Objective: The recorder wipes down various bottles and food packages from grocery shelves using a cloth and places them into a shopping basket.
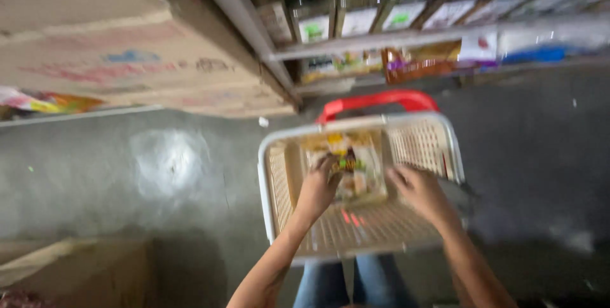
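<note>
A cream plastic shopping basket (438, 131) with a red handle (380, 101) stands on the grey floor in front of me. Inside it lies a flat yellow-and-white snack packet (362, 168). My left hand (316, 188) reaches into the basket and its fingers touch the packet's left edge. My right hand (419, 190) is in the basket at the packet's right side, fingers apart and near its edge. The picture is blurred, so the grip is hard to read.
Large cardboard boxes (121, 47) are stacked at the upper left. A metal shelf (406, 40) with packaged goods runs along the top right. Another cardboard box (70, 270) sits at the lower left. My jeans-clad legs (352, 286) show below the basket.
</note>
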